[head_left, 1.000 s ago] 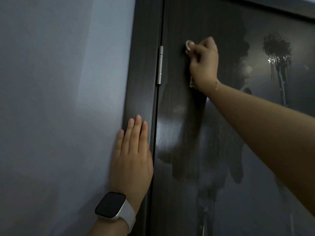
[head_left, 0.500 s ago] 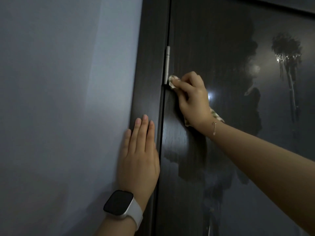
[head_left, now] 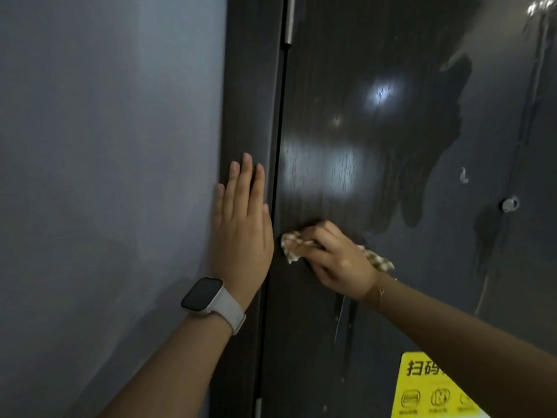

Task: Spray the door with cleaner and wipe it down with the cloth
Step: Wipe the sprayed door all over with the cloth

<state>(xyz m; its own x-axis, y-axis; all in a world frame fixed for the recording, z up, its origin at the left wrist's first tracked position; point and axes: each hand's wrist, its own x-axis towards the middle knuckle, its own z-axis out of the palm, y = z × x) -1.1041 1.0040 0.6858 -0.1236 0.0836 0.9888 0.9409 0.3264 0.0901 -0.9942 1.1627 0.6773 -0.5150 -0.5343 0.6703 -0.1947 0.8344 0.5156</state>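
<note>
Streaks of wet cleaner glisten on the dark door (head_left: 391, 176) beside a grey wall (head_left: 105, 176). Right hand (head_left: 337, 260) presses the bunched cloth (head_left: 291, 247) against it; left hand (head_left: 244, 227) lies flat, fingers straight, on the frame (head_left: 250, 86)

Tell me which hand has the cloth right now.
The right hand, pressing the checked cloth against the door. The left hand, wearing a watch, lies flat and empty on the frame.
</note>
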